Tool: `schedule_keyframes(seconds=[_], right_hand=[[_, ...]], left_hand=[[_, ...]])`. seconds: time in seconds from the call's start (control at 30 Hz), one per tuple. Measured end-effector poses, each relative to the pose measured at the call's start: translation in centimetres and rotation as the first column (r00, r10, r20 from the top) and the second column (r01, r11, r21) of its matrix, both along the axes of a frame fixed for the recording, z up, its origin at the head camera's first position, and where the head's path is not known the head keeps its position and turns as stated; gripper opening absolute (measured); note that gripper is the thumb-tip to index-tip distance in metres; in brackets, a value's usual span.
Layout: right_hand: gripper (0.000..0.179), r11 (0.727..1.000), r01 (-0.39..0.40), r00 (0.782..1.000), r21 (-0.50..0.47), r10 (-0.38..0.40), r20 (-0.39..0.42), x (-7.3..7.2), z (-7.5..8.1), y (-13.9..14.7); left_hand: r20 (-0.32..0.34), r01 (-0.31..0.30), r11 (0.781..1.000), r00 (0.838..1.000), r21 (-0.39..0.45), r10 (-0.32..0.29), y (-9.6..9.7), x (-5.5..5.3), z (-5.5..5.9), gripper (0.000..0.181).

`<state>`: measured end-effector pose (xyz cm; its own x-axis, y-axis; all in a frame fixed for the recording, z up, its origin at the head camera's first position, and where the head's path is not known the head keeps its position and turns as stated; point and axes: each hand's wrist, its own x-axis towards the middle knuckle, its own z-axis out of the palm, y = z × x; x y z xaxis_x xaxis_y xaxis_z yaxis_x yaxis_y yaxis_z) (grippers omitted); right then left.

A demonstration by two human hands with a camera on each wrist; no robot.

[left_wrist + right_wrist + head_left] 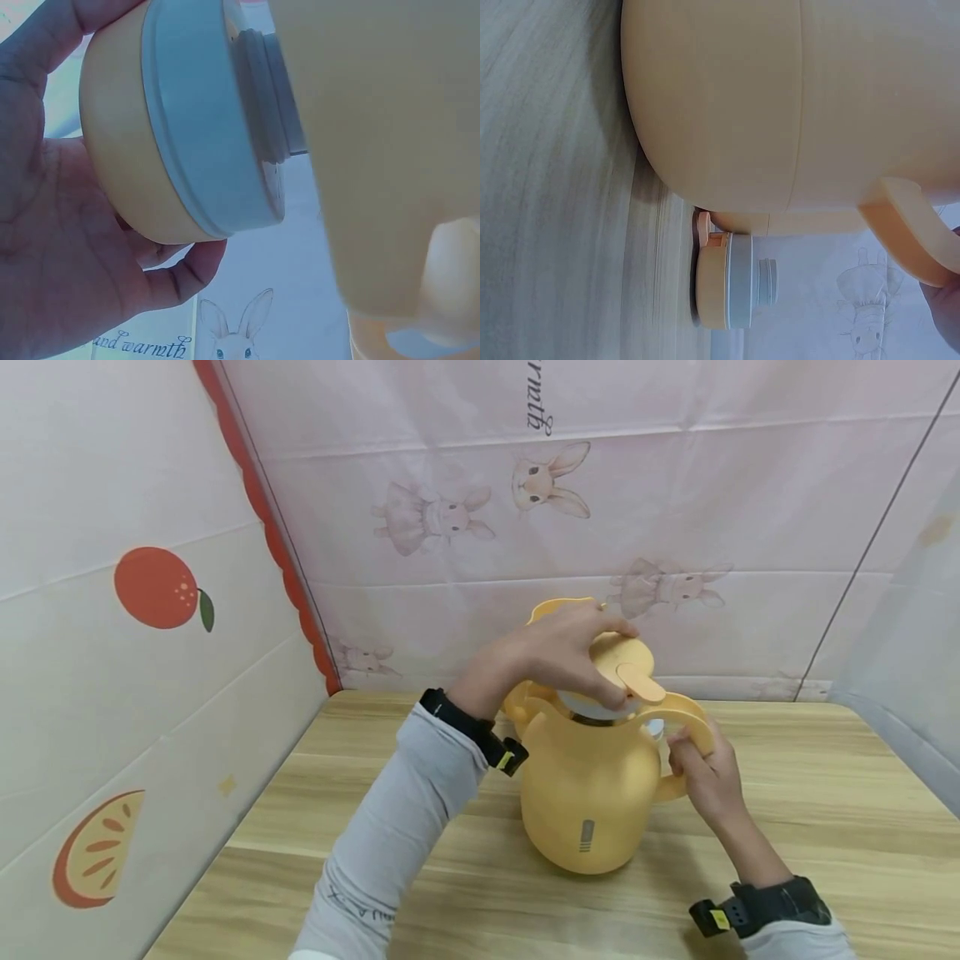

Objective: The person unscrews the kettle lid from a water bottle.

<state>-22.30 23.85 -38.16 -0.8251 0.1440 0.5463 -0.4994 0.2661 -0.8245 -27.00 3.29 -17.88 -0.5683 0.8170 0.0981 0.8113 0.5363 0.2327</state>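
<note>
A yellow thermos jug (588, 802) stands on the wooden table. My left hand (566, 647) grips its yellow lid (621, 656) from above, with thumb and fingers spread round the rim. The lid is tilted over the jug's mouth, and part of the dark inner rim shows beneath it. In the left wrist view, the lid's pale underside (199, 120) and grey stopper (274, 97) face the jug, whose edge hides the stopper's end. My right hand (712, 777) holds the jug's handle (701, 735) at the right side.
Behind the jug stands a second yellow jug (780, 223), mostly hidden. Another lid (714, 289) lies upside down on the table (547, 187) near it. Printed sheets (450, 468) form walls at the back and sides.
</note>
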Motion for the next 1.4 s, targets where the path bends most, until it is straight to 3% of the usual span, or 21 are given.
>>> schedule_keyframes(seconds=[0.33,0.57,1.0,1.4], right_hand=[[0.006,0.999,0.028,0.999,0.026,-0.028,0.023,0.0,0.0,0.2],[0.006,0.999,0.033,0.999,-0.006,-0.032,0.027,0.1,0.1,0.1],[0.006,1.0,0.018,1.0,0.022,-0.018,0.022,0.2,0.3,0.3],[0.007,1.0,0.018,0.999,-0.002,-0.018,0.031,0.4,0.7,0.2]], left_hand=[[-0.009,0.025,0.999,1.0,0.024,-0.025,-0.6,0.7,0.2,0.067],[-0.01,0.003,1.0,1.0,0.02,-0.003,-1.2,1.4,0.8,0.07],[-0.019,-0.034,0.993,0.999,0.109,0.036,-5.1,1.6,1.0,0.07],[0.077,-0.185,0.976,0.981,0.115,0.177,-8.8,1.4,1.0,0.066]])
